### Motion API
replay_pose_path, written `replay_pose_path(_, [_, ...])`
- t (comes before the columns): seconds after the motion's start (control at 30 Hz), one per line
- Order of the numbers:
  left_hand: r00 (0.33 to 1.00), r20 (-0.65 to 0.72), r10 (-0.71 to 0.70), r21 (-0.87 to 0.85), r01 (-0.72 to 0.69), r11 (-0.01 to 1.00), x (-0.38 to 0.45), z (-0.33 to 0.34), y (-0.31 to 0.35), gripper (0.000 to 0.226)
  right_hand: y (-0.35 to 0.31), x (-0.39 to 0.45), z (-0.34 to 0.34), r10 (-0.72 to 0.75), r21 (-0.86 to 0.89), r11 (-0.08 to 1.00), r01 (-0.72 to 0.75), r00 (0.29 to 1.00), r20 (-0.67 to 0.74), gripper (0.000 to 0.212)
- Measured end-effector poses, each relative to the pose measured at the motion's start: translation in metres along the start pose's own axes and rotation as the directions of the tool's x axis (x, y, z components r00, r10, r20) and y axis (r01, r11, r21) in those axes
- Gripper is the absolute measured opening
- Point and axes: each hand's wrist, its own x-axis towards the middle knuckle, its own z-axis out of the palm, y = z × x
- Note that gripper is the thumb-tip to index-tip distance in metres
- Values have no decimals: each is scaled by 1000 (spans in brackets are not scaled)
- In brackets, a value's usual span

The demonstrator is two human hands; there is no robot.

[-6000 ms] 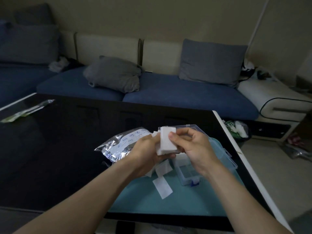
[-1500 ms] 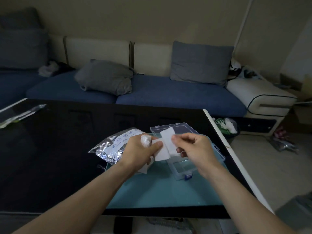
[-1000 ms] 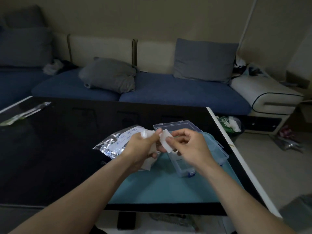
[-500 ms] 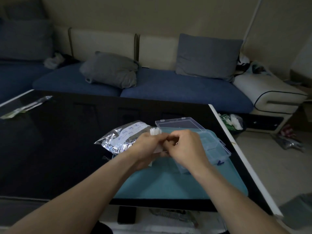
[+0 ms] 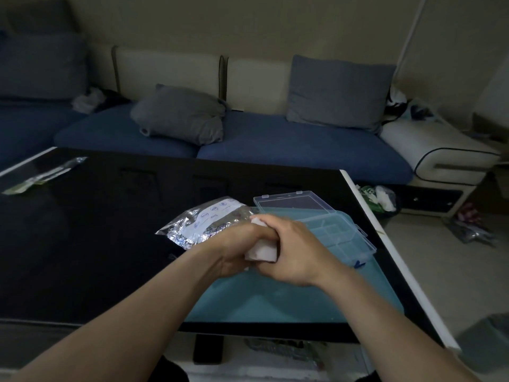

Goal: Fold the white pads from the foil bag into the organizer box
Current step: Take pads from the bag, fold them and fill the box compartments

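Note:
Both hands meet over the teal mat, just left of the organizer box. My left hand and my right hand are curled together round white pads, which show as a folded wad between them and as a small tip above my left thumb. The clear organizer box lies open with its lid laid back; its compartments look empty as far as I can see. The crinkled foil bag lies behind my left hand.
The mat lies on a black glass table, whose right edge runs close past the box. A clear wrapper lies at the far left. A blue sofa with grey cushions stands behind the table.
The flat pad pinched out between my fingertips has been folded up. Both hands have closed round it and dropped slightly towards the mat.

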Motion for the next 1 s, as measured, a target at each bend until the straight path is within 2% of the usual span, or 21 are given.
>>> replay_pose_path(0.1, [998,-8,67,-89,-67,994,3,6,-1,20,-2,-3,-2,8,85,996,-6,1000,-21,88])
replay_pose_path(0.2, [999,52,13,-53,-10,999,5,8,-1,15,-3,-5,-6,-51,72,996,52,999,-12,99])
replay_pose_path(0.3, [994,95,-47,22,45,999,6,5,-3,19,-4,-6,-12,-92,20,996,91,995,39,115])
replay_pose_path(0.4, [993,117,0,-9,1,1000,11,12,-4,22,1,-11,-18,-23,9,1000,22,988,152,124])
replay_pose_path(0.43, [995,96,9,-18,-7,1000,12,14,-5,20,7,-12,-21,12,42,999,-19,987,157,118])
replay_pose_path(0.5, [997,80,-3,34,1,999,17,14,-7,16,21,-14,-31,66,243,964,-104,985,160,85])
replay_pose_path(0.57, [986,157,-58,196,27,980,18,11,-9,11,37,-15,-40,104,479,857,-188,975,196,52])
replay_pose_path(0.6, [972,213,-97,270,37,962,19,10,-11,8,43,-15,-41,112,515,831,-210,970,215,41])
replay_pose_path(0.7, [921,342,-188,345,63,937,22,10,-18,7,54,-14,-36,67,393,908,-146,976,207,24])
replay_pose_path(0.77, [910,379,-169,316,44,948,25,15,-20,5,62,-14,-35,54,393,910,-132,978,202,17])
replay_pose_path(0.83, [936,327,-127,241,47,969,27,19,-20,11,69,-13,-43,82,525,839,-144,987,140,14])
replay_pose_path(0.9, [983,164,-80,295,28,955,30,22,-20,14,78,-8,-49,242,708,692,-141,969,-43,15])
replay_pose_path(0.93, [998,58,-8,434,-18,900,33,23,-21,11,85,-4,-50,357,781,613,-120,924,-138,16])
replay_pose_path(1.0, [970,-66,233,772,-99,628,42,20,-25,9,99,5,-49,536,845,529,-78,803,-261,18])
